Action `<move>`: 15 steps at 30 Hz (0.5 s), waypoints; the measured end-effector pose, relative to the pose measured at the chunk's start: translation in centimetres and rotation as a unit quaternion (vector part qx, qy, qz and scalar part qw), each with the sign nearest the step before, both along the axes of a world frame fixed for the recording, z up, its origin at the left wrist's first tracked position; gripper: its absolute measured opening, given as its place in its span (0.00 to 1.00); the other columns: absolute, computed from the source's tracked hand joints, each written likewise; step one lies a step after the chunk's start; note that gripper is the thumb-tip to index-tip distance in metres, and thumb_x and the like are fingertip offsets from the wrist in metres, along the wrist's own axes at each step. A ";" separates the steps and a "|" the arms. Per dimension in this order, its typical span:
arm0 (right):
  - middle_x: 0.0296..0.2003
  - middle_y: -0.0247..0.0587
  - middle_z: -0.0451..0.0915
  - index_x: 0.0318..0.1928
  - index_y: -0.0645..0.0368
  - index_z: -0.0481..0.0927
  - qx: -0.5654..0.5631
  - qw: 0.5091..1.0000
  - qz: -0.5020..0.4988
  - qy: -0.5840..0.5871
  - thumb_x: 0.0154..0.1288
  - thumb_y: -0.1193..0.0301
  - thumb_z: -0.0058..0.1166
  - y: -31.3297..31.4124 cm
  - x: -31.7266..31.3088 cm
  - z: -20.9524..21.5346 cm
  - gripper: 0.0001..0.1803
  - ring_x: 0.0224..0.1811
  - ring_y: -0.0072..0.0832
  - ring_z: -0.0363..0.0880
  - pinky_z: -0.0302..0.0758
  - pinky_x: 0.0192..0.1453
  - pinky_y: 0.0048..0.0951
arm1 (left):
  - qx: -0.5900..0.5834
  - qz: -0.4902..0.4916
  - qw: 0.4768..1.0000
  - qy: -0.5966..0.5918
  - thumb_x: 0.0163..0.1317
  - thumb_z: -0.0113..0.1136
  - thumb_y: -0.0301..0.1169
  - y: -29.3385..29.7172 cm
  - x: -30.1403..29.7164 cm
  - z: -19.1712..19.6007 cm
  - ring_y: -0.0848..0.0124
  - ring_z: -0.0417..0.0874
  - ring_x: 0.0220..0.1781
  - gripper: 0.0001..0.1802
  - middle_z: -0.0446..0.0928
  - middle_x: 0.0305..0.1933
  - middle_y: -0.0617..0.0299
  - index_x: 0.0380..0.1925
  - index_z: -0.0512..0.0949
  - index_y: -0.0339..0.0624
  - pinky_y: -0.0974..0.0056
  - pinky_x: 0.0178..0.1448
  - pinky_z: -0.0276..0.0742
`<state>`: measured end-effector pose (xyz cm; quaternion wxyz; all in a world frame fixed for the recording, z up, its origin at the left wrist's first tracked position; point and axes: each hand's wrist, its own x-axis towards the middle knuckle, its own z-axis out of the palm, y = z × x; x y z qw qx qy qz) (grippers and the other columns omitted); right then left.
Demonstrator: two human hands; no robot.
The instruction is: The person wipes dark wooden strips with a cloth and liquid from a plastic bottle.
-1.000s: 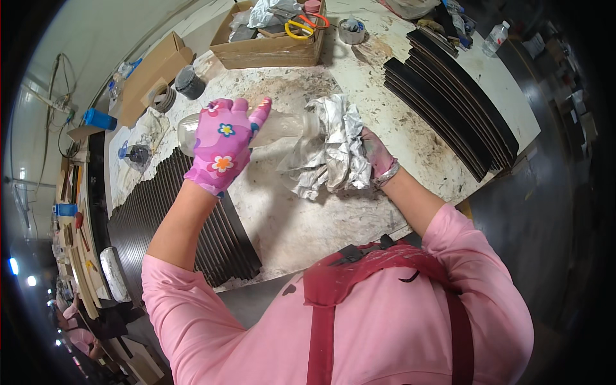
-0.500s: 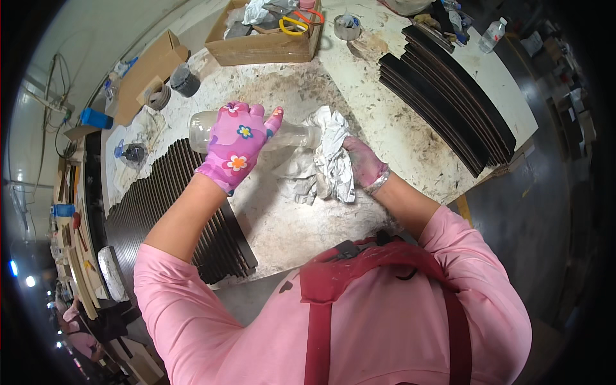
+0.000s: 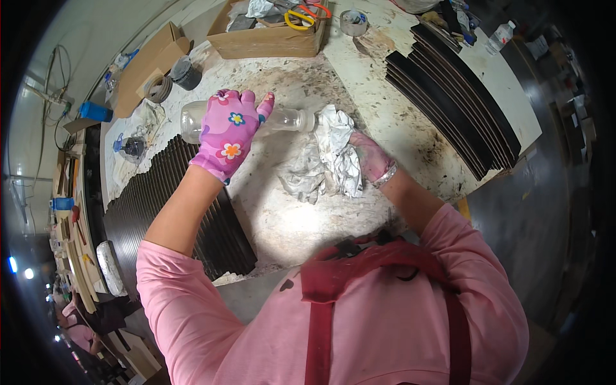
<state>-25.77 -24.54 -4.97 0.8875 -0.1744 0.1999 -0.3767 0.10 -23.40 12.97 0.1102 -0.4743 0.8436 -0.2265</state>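
Bottle (image 3: 284, 120) sits further left than b4; L hand (image 3: 228, 133) grips it, R hand (image 3: 371, 157) clutches rag (image 3: 338, 151). Loose grip prob = drop.

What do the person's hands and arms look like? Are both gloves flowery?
The left hand wears a pink-and-purple glove with bright flowers on its back. The right hand wears a pink, smudgy-looking glove; no flowers show on it from here. A pale, shiny band circles its wrist. Both arms have plain pink sleeves that stop partway down the forearms.
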 end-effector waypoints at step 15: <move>0.50 0.45 0.81 0.56 0.64 0.75 0.011 1.000 -0.021 -0.002 0.73 0.70 0.38 -3.1 0.3 0.3 0.18 0.49 0.35 0.82 0.79 0.56 0.39 | 0.109 0.170 0.675 0.710 0.46 0.76 0.28 -9.6 5.2 -9.8 0.64 0.73 0.63 0.44 0.73 0.59 0.57 0.64 0.65 0.43 0.62 0.66 0.70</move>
